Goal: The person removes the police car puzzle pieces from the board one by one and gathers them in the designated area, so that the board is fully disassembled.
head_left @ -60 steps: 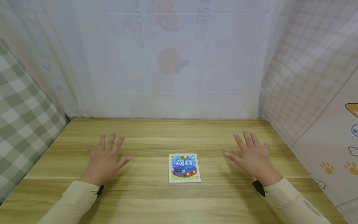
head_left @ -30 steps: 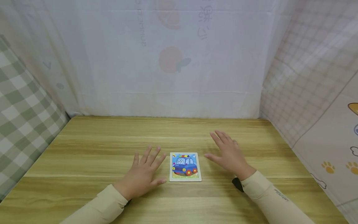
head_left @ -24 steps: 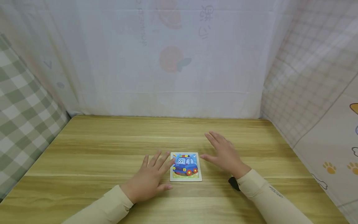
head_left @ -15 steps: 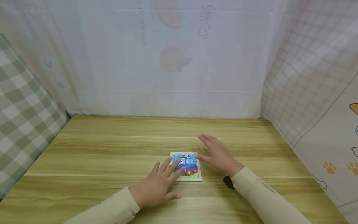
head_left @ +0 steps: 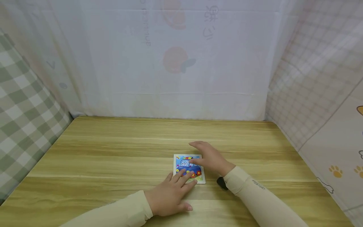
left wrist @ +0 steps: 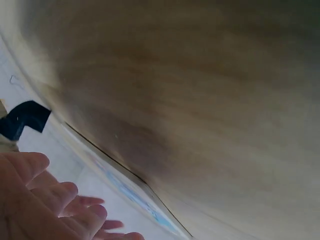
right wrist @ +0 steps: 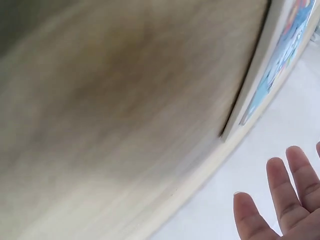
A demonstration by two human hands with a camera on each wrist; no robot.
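A flat, white-bordered picture board (head_left: pixel 181 160) with a blue cartoon car lies on the wooden table. My left hand (head_left: pixel 170 194) reaches over its near side, fingers spread and covering the lower part of the picture. Over the board's right side is my right hand (head_left: pixel 211 158), its thumb above the car and its other fingers past the far right corner. In the left wrist view the board (left wrist: pixel 132 190) lies beyond the left fingers (left wrist: pixel 92 216). The right wrist view shows the board's edge (right wrist: pixel 248 100) apart from the right fingers (right wrist: pixel 282 187). Neither hand grips anything.
The wooden table (head_left: pixel 107 151) stretches around the board. A white printed curtain (head_left: pixel 122 69) hangs behind its far edge. Green checked cloth (head_left: pixel 22 113) stands at the left and paw-print cloth (head_left: pixel 326 148) at the right. Each wrist carries a dark strap (head_left: pixel 222 183).
Both hands have come inward from the two sides of the table to over the board. The left hand has also shifted nearer the front. The board lies in the same place.
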